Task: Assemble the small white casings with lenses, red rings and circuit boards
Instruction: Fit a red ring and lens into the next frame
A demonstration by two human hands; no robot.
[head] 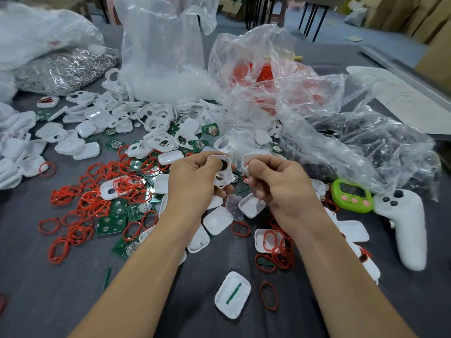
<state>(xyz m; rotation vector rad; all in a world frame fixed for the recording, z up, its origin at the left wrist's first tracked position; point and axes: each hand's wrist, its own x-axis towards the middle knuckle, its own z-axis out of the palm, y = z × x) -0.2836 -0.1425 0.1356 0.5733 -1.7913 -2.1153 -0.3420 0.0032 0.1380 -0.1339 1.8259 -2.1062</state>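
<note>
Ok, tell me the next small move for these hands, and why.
Probably bring the right hand leftwards and seat the red ring it pinches on the white casing held in the left hand. The parts are close but apart, and no red ring shows on that casing yet.

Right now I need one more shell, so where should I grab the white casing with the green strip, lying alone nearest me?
Pinch the casing across its two long rim walls, coming from above. It lies flat, open side up, with bare table round it, so the raised rim is free to grip. The ring beside it lies apart.
</note>
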